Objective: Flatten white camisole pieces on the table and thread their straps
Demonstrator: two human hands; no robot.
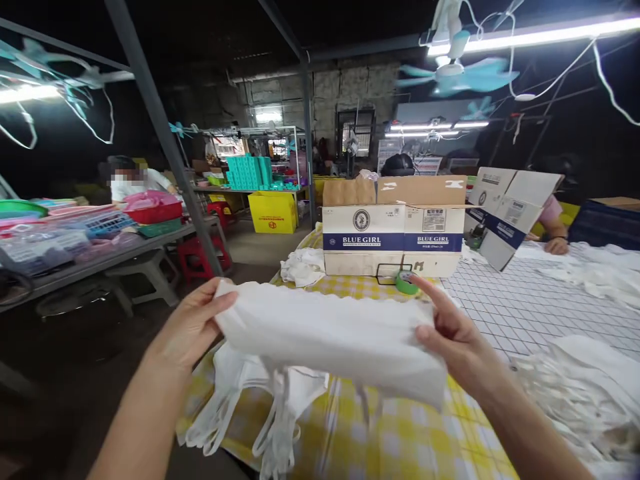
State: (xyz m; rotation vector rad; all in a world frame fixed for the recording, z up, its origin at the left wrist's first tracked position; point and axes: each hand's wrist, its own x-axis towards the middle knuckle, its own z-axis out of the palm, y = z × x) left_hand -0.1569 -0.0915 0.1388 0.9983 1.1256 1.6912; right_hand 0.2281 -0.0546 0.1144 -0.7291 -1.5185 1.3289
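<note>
A white bra top (325,327) with a wavy upper edge is stretched flat between my two hands above the table, thin straps hanging blurred beneath it. My left hand (193,323) pinches its left upper corner between thumb and fingers. At the other end, my right hand (450,330) grips the side edge with the thumb in front, the index finger stretched out. Below and to the left, several white strappy tops (250,380) lie on the yellow checked tablecloth (400,433), their straps dangling over the table's near edge. The held cloth partly covers them.
Beyond my hands stands an open Blue Girl carton (365,230), with green tape (407,282) before it. White garments (575,393) are heaped at right. Another carton (517,207) stands near a co-worker's hand (556,246). A metal post (165,133) rises at left.
</note>
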